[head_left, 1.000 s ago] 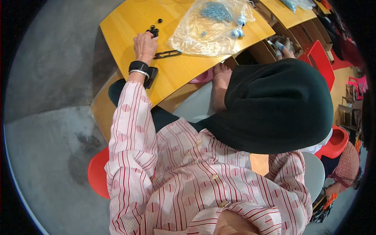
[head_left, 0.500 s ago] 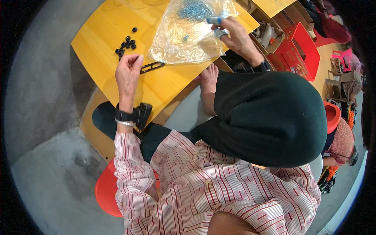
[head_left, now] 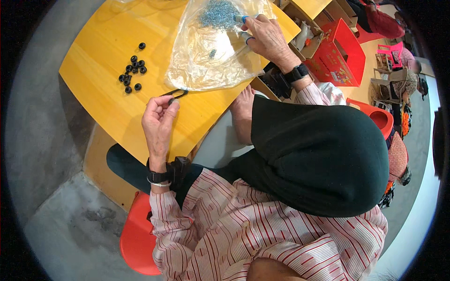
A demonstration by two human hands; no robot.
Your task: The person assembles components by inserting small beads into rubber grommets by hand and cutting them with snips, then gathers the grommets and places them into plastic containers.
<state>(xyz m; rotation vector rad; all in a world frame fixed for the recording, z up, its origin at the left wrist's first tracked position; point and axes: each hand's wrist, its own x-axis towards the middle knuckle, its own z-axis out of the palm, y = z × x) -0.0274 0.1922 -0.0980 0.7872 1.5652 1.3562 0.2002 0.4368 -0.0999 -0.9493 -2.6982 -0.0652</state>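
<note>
My left hand [head_left: 160,122] is closed near the front edge of the yellow table, pinching a small black wheel-like ring [head_left: 173,101] between thumb and fingers. Just beyond those fingertips is a black slotted strip [head_left: 181,93]; whether the hand grips it too is hard to see. A heap of tiny bluish metal pieces [head_left: 218,15] lies on a clear plastic bag [head_left: 197,70]. My right hand [head_left: 268,41], with light-blue wraps on its thumb and a finger, reaches to the heap's right edge, fingertips apart. Several black rings [head_left: 135,70] lie loose on the table's left side.
The yellow table [head_left: 101,51] ends close to my knees. To the right stand a red box [head_left: 335,56] and open cardboard boxes [head_left: 307,23]. A red stool [head_left: 377,117] is beside my raised knee. Other people sit farther right.
My left hand has drawn closer to me and a black ring now shows in its pinch. My right hand's fingertips have come to the edge of the heap. The view has shifted slightly.
</note>
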